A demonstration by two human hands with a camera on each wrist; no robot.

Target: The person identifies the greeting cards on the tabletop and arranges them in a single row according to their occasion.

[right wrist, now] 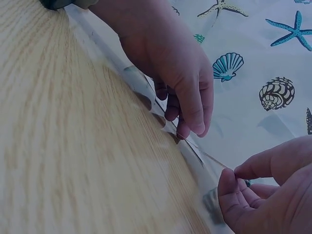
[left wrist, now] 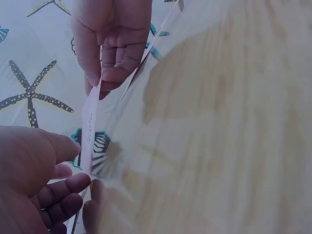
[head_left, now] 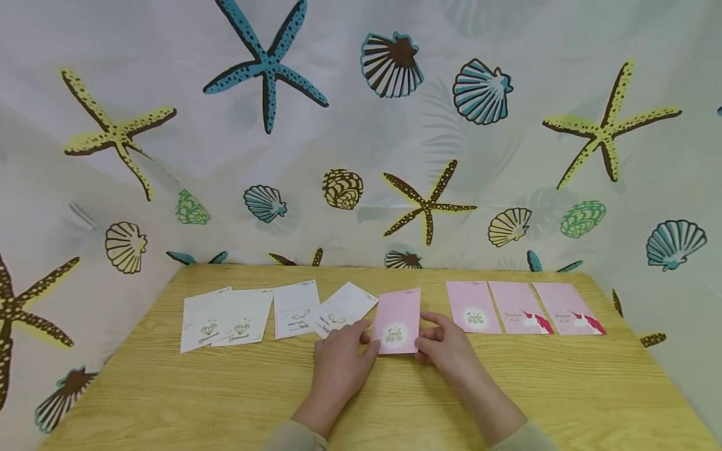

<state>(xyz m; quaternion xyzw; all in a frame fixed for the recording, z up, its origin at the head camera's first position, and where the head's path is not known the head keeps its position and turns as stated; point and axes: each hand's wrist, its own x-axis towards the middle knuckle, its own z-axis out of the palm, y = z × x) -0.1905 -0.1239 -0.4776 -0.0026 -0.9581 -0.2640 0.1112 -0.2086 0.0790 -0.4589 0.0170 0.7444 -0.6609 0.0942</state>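
Note:
A pink card printed with "Smile more" lies at the middle of the wooden table. My left hand pinches its left edge and my right hand pinches its right edge. In the left wrist view the card shows edge-on, between my left hand below and my right hand above. The right wrist view shows my right hand pinching the thin card edge, with my left hand across from it.
Several white cards lie in a row at the left, the nearest one overlapped by my left hand. Three more pink cards lie side by side at the right. A curtain with starfish and shells surrounds the table.

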